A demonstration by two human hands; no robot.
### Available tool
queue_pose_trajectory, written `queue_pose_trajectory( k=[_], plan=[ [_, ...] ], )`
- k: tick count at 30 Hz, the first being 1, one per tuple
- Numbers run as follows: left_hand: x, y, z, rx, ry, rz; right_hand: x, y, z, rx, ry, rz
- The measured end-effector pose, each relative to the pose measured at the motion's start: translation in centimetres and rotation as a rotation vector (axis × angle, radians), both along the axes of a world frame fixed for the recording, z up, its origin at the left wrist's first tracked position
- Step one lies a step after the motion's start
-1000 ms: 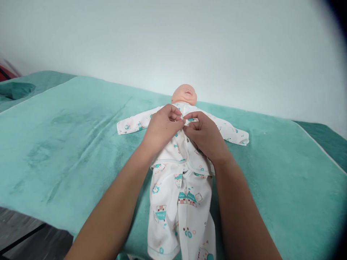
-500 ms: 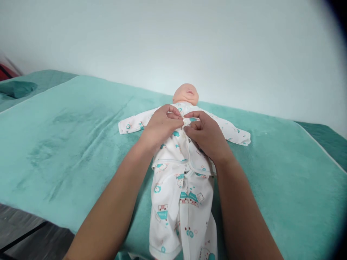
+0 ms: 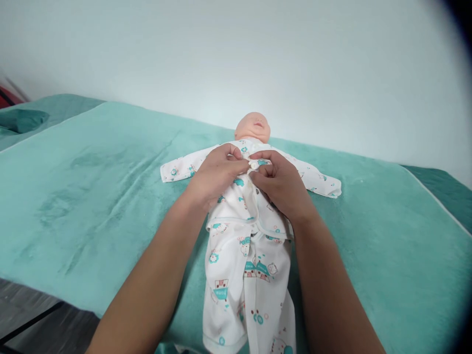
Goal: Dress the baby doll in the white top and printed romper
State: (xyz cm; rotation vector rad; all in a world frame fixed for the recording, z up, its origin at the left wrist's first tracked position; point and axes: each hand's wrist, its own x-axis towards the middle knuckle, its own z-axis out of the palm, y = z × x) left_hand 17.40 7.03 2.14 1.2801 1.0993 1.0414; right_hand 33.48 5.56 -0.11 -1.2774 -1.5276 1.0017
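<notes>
A baby doll (image 3: pixel 252 129) lies on its back, dressed in a white printed baby shirt (image 3: pixel 236 204) and matching trousers (image 3: pixel 225 265). At the chest, my left hand (image 3: pixel 223 169) pinches the left side of the shirt's front opening between thumb and fingers. Opposite it, my right hand (image 3: pixel 278 179) has its thumb and fingers closed on the other front edge. A small white button (image 3: pixel 253 165) shows between my fingertips. Lower down, the two front edges of the shirt meet near the hem. Both sleeves stretch outward on the cloth.
A green cloth (image 3: pixel 92 196) covers the table beneath the doll, with creases on the left. Behind it rises a pale wall (image 3: pixel 221 54). Bunched darker green fabric (image 3: pixel 22 120) lies at the far left, and the table's front edge shows at lower left.
My fingertips have shifted slightly at the shirt front, and the white button shows more plainly between them. The doll and both arms stay almost where they were.
</notes>
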Motion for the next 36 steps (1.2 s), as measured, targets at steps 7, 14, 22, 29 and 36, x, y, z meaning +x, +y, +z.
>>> queue_pose_trajectory(
  k=[7, 14, 22, 29, 36],
  plan=[
    [0.9, 0.4, -0.7, 0.106, 0.139, 0.091, -0.2, 0.1, -0.2, 0.019, 0.024, -0.032],
    [-0.3, 0.2, -0.2, 0.162, 0.193, -0.017, 0.5, -0.9, 0.9, -0.014, -0.047, -0.105],
    [-2.1, 0.0, 0.6, 0.248, 0.47, -0.301, -0.5, -3.9, 2.6, 0.007, -0.69, -0.147],
    [-1.9, 0.3, 0.2, 0.436, 0.522, -0.368, 1.4, -3.1, 2.3, -0.064, -0.427, 0.052],
    [-1.8, 0.1, 0.2, 0.364, 0.468, -0.371, 2.8, -2.2, 1.0, -0.183, -0.058, 0.148]
  ],
)
